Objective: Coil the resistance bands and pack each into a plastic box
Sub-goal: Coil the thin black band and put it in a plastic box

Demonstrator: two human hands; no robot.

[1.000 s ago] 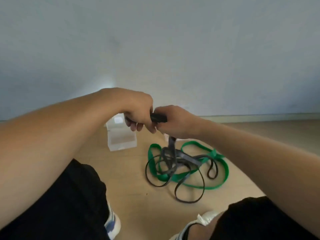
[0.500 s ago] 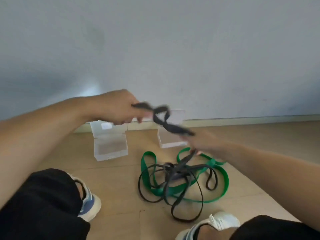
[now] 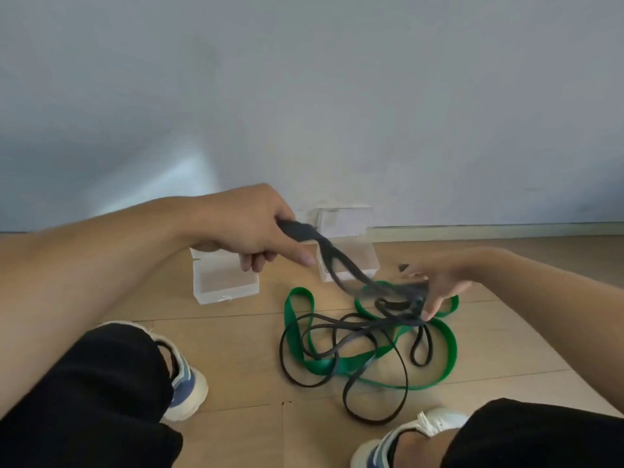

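Note:
My left hand [image 3: 251, 228] pinches one end of the grey-black resistance band [image 3: 332, 261] up in the air. From there the band slopes down to the right to my right hand [image 3: 435, 282], whose fingers close loosely around it just above the floor. The rest of that band lies in loose loops [image 3: 371, 336] on the wooden floor, tangled over a green resistance band [image 3: 337, 363]. Two clear plastic boxes stand open near the wall: one [image 3: 223, 282] under my left hand, the other [image 3: 351, 244] behind the raised band.
My knees in black trousers [image 3: 94, 393] and my two white-and-blue shoes [image 3: 185, 383] [image 3: 405, 434] frame the bands at the bottom. A pale wall and its skirting board [image 3: 489, 229] run close behind the boxes.
My hands were together at chest height a second ago. The right hand has dropped down and to the right toward the pile on the floor, stretching out a length of the dark band; the view has tilted downward.

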